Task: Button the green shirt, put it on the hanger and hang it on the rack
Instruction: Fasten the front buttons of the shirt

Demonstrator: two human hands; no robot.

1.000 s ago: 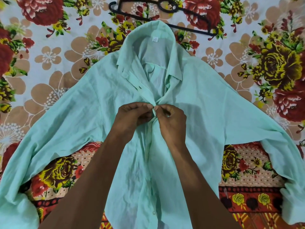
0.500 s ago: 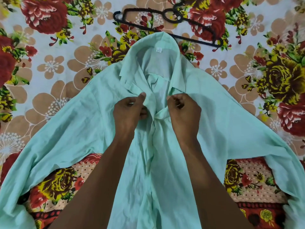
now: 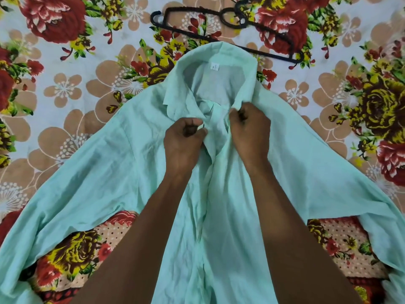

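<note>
Evidently both hands, left (image 3: 184,139) and right (image 3: 249,126), pinch the shirt (image 3: 219,216) plackets below the collar, aligning a top button; hanger (image 3: 228,31) waits at twelve o'clock.

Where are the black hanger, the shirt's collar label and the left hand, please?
black hanger (image 3: 269,51), head view, on its straight lower bar.
collar label (image 3: 213,66), head view, label centre.
left hand (image 3: 183,142), head view, back of hand.

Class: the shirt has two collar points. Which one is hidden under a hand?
The collar point on the person's right, under the right hand. The other collar point lies flat and uncovered, beyond the left hand.
</note>
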